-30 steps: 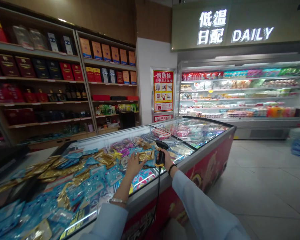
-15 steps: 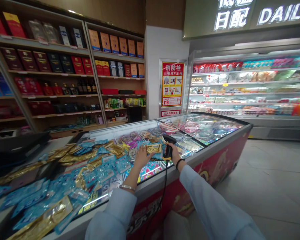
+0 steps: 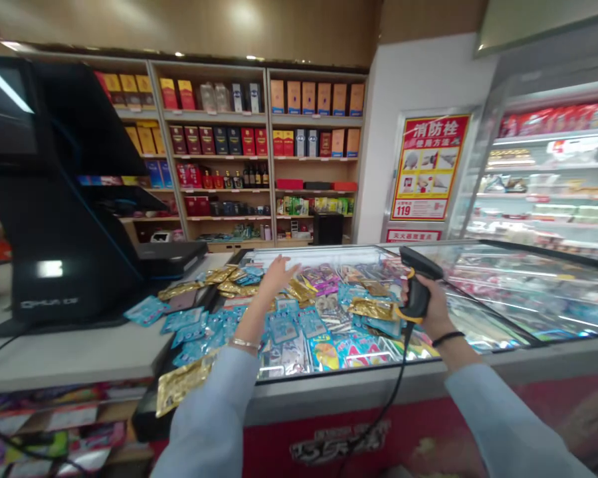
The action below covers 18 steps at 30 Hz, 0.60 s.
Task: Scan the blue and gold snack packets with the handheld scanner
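My right hand (image 3: 434, 307) is wrapped round the grip of a black and yellow barcode scanner (image 3: 418, 292), whose cable hangs down in front of the freezer. Close beside the scanner lies a gold packet (image 3: 371, 307) on the glass. My left hand (image 3: 278, 273) reaches over the packets with its fingers stretched out and nothing visible in them. Blue packets (image 3: 282, 327) and gold packets (image 3: 229, 273) lie spread over the glass top and the counter's end. A longer gold packet (image 3: 184, 385) sits near my left forearm, partly covered by the sleeve.
A chest freezer (image 3: 289, 395) with a glass top spans the front. To the left, a black checkout terminal (image 3: 54, 219) stands on a white counter (image 3: 124, 358). Shelves of boxes and bottles (image 3: 219, 192) line the back wall, and a lit refrigerated case (image 3: 553, 172) is at right.
My left hand has left the gold packet by the scanner and moved left, over the pile. My right hand still grips the scanner. The view has turned left, bringing in the checkout terminal.
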Motion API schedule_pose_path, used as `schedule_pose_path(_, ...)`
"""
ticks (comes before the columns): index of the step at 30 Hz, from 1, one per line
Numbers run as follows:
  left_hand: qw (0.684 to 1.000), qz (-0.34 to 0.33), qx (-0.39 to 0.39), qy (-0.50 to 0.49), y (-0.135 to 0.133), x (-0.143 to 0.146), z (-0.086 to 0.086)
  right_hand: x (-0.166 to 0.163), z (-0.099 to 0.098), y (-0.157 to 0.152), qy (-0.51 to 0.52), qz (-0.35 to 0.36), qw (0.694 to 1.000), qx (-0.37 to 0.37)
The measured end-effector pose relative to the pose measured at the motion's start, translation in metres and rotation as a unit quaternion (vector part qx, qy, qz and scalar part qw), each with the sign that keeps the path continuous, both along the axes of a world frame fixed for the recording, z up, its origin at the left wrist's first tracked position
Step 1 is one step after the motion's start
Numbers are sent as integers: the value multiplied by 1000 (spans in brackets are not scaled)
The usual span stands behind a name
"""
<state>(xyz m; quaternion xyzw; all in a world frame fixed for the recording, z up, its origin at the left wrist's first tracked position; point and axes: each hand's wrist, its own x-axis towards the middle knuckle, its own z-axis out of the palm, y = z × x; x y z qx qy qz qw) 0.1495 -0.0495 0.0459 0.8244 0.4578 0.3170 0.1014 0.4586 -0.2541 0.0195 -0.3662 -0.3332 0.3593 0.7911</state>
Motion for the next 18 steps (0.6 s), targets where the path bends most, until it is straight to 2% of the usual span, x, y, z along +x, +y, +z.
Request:
schedule_pose_path(3,999,49,-6,17,21,-48,-3,-38,12,29,-36,75,997,-8)
schedule_pose_path(6,993,108,-10,45,36,-83,-21,-81,11,67,-46,143,988,-17)
schedule_pose_path(8,985,156,-11,74,41,-96,-35,-107,6,94,-46,181,982,-27)
schedule_pose_path(13,952,276,-12,129,46,-100,-63,-160,-17,149,-51,235,968,-69)
schedule_pose_path(18,932,334,-30,135,45,-95,-72,-190,-45,162,-89,233,963,-98)
